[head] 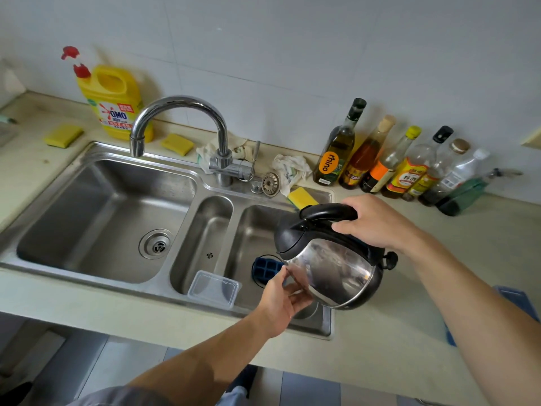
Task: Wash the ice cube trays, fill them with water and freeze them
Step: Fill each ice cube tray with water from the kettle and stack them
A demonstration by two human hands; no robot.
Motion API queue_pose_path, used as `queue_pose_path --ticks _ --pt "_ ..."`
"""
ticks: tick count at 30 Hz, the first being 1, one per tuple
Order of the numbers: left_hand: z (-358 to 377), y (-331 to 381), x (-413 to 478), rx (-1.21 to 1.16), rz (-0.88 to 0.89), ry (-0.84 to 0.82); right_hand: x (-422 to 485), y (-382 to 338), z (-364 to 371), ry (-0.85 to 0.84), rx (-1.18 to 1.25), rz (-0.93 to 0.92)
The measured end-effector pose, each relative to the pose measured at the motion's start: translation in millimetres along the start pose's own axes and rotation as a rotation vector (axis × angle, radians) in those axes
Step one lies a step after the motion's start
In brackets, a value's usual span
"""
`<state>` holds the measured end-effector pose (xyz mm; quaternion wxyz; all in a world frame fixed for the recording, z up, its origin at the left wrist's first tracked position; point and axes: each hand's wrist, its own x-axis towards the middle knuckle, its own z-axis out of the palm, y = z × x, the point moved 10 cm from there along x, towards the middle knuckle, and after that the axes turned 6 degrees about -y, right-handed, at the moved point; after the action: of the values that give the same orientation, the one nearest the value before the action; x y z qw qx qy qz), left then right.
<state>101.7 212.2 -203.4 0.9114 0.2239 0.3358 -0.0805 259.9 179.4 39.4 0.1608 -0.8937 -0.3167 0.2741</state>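
A steel kettle (pixel 330 268) with a black lid and handle hangs tilted over the right sink basin (pixel 251 227). My right hand (pixel 377 224) grips its black handle from the right. My left hand (pixel 281 297) touches the kettle's lower left side with its fingers spread. A blue ice cube tray (pixel 265 269) lies in the right basin, mostly hidden behind the kettle and my left hand. A clear plastic tray or lid (pixel 213 288) rests on the divider between the narrow middle basin and the right basin.
A chrome tap (pixel 181 112) arches over the large left basin (pixel 102 218). Yellow detergent jug (pixel 112 101), yellow sponges (pixel 63 136), rags and a loose strainer (pixel 270 184) line the back edge. Several bottles (pixel 389 159) stand at the right. A blue object (pixel 515 300) lies beyond my right arm.
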Motion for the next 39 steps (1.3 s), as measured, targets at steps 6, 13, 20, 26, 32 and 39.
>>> queue_pose_path --ticks 6,13,20,26,32,39 --pt "-0.6 1.5 -0.6 -0.030 -0.034 -0.026 9.2 -6.6 1.9 -0.019 -0.031 -0.004" --pt "0.1 2.1 -1.8 -0.051 -0.055 -0.060 18.8 -13.6 8.5 -0.046 -0.063 -0.020" --pt "-0.7 4.3 1.6 -0.049 -0.064 -0.066 24.1 -16.1 9.0 -0.053 -0.081 -0.021" --pt "-0.2 4.2 2.0 -0.098 -0.072 -0.070 29.6 -19.9 9.7 -0.064 -0.114 -0.030" --pt "0.3 3.8 2.5 -0.110 -0.067 -0.086 35.2 -26.1 11.1 -0.079 -0.153 -0.042" --pt "1.2 2.0 6.2 -0.121 -0.064 -0.088 40.1 -32.2 10.9 -0.097 -0.182 -0.050"
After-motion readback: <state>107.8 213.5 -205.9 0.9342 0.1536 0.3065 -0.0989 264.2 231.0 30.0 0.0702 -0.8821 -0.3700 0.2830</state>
